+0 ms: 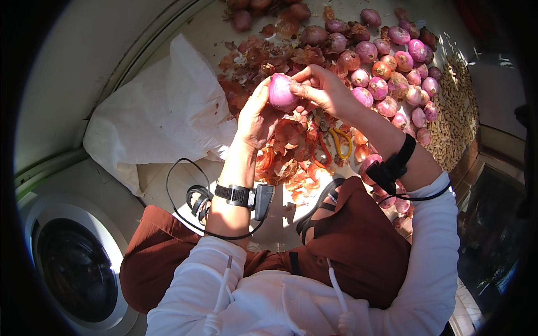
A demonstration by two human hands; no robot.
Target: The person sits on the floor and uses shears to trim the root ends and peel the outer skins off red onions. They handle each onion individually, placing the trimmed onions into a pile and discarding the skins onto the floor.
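Observation:
A smooth, shiny purple onion (282,93) is held up between both my hands. My left hand (257,115) cups it from the left and below. From the right, the thumb and fingers of my right hand (321,90) pinch its side. Beneath my hands lies a heap of dry, papery onion skins (290,136). Scissors with one red and one yellow handle (341,143) rest on the skins below my right wrist; my forearm and the skins partly cover their surroundings.
Many red onions (386,86) spread over the floor on the right, with more unpeeled ones (241,20) at the top. Peanuts in shells (452,117) lie beyond them. A white sack (162,109) lies at left, above a front-loading washing machine (77,269). Cables hang from both wrist straps.

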